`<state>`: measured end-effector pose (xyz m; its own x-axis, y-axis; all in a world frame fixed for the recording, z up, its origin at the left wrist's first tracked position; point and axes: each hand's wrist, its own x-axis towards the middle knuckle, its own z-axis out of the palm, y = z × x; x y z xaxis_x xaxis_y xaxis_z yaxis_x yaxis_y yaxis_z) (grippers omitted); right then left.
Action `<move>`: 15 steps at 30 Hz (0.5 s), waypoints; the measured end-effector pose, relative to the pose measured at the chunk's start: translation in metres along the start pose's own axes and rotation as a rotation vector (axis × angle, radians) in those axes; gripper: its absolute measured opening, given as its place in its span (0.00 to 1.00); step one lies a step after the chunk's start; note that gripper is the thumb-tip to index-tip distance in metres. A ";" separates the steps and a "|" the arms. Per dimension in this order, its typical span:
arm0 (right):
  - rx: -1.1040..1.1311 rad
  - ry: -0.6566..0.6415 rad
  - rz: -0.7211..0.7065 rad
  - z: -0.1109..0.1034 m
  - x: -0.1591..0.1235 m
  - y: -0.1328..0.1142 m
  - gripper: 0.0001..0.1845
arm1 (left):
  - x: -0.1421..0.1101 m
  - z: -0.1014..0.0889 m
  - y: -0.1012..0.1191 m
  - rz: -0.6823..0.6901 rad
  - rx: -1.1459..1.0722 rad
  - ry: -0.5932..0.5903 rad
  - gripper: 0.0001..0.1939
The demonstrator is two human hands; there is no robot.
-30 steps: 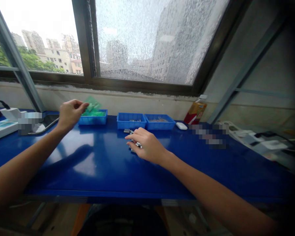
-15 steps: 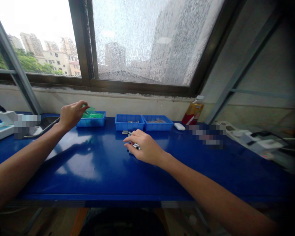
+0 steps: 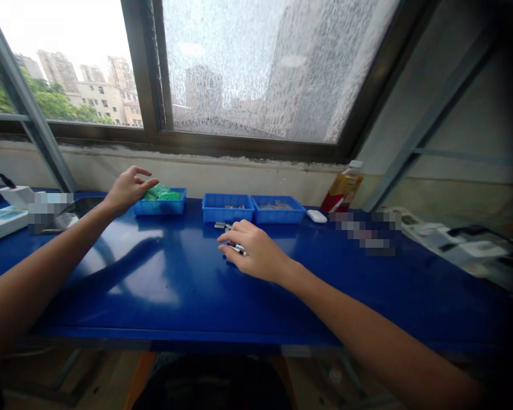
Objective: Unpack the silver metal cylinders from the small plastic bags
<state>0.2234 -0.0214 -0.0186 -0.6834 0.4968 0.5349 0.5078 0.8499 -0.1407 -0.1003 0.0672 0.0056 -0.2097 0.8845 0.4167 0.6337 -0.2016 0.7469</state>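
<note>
Fingers [image 3: 150, 183] on the left hand [image 3: 127, 189] are spread apart, with nothing that I can see in them, close by the crinkly green plastic film [image 3: 165, 193]. That film is in the left blue bin [image 3: 160, 209], off to the left of the middle blue bin [image 3: 227, 215]. The right hand [image 3: 253, 250] is in front of the middle blue bin, half curled over small shiny metal pieces [image 3: 240, 249]; I cannot tell if it grips any. One flat metal piece [image 3: 220, 225] lies just in front of the same bin. I think a soft pinch on one edge suits thin film best, and a low, loose right hand helps the little metal bits not slide away.
</note>
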 end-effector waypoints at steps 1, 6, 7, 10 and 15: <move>0.001 -0.004 0.000 0.000 0.000 0.000 0.10 | -0.001 -0.004 0.000 -0.054 -0.071 -0.054 0.25; 0.004 -0.022 0.000 0.000 -0.001 0.000 0.11 | -0.006 -0.020 0.001 -0.058 -0.108 -0.114 0.25; 0.004 -0.023 0.002 0.000 0.000 0.000 0.11 | -0.007 -0.022 0.003 -0.009 -0.047 -0.098 0.25; 0.002 -0.028 0.010 0.001 0.000 0.000 0.10 | -0.005 -0.023 0.013 0.245 0.308 -0.005 0.23; 0.000 -0.021 0.018 0.002 0.000 0.002 0.10 | 0.012 -0.005 0.011 0.584 0.660 -0.125 0.21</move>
<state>0.2239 -0.0195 -0.0204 -0.6848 0.5155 0.5151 0.5200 0.8409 -0.1503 -0.0992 0.0739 0.0216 0.3397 0.7634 0.5494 0.9221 -0.3855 -0.0345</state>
